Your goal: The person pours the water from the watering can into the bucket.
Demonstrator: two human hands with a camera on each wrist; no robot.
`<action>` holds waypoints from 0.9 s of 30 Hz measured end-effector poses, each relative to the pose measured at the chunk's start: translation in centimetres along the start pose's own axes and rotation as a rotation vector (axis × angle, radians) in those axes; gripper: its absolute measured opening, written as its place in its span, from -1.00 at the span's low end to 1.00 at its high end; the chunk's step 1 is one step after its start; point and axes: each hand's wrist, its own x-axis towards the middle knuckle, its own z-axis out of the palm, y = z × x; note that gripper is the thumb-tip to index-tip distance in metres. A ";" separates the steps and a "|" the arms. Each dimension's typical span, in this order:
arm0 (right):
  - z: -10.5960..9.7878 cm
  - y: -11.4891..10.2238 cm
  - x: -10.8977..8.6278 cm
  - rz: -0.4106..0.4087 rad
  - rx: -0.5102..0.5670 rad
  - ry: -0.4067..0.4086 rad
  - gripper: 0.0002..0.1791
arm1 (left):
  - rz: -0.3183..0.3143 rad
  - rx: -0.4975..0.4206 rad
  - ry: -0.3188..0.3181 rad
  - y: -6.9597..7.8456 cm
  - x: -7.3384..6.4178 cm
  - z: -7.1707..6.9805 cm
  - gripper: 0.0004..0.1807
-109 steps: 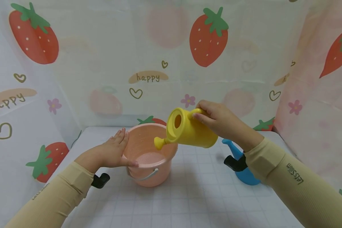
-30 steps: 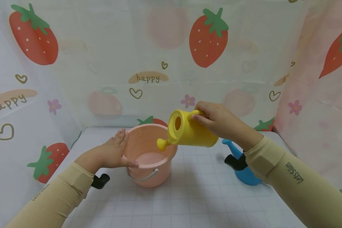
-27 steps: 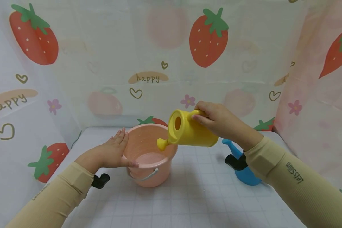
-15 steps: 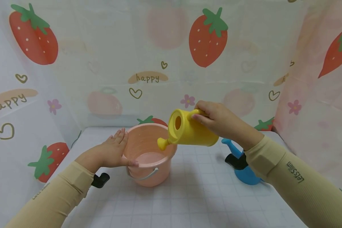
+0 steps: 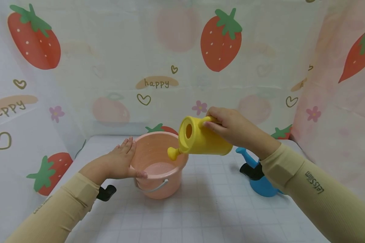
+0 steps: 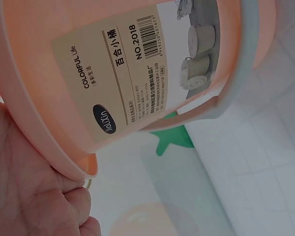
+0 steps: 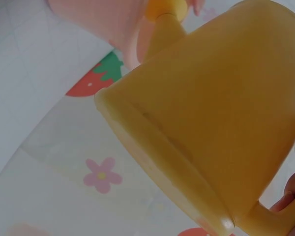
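My right hand (image 5: 229,125) grips the yellow can (image 5: 207,140), tilted over the pink bucket (image 5: 165,189), whose rim my spread left hand (image 5: 114,164) touches. My sleeve (image 5: 304,192) partly hides a blue can (image 5: 263,188) on the worktop (image 5: 200,214).

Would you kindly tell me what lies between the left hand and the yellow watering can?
The head view shows the pink bucket there, with the left hand touching its rim.

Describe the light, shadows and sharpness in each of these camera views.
Head view: soft shadows on the table near the bucket; left wrist view: the label shows readable large print, its finest print hard to make out; right wrist view: dim, the yellow watering can looking mustard.
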 end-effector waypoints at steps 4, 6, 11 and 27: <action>0.1 -0.2 0.1 -0.002 -0.008 -0.002 -0.79 | 0.000 -0.003 0.003 -0.2 0.1 0.2 0.44; 0.1 -0.2 0.1 -0.004 -0.011 -0.003 -0.80 | 0.002 -0.005 0.004 -0.3 0.1 0.3 0.44; 0.2 -0.2 0.2 -0.003 -0.014 -0.010 -0.80 | 0.006 -0.008 0.013 -0.4 0.1 0.4 0.43; 0.3 -0.4 0.4 0.005 -0.049 -0.034 -0.78 | 0.012 -0.013 0.018 -0.2 0.0 0.1 0.42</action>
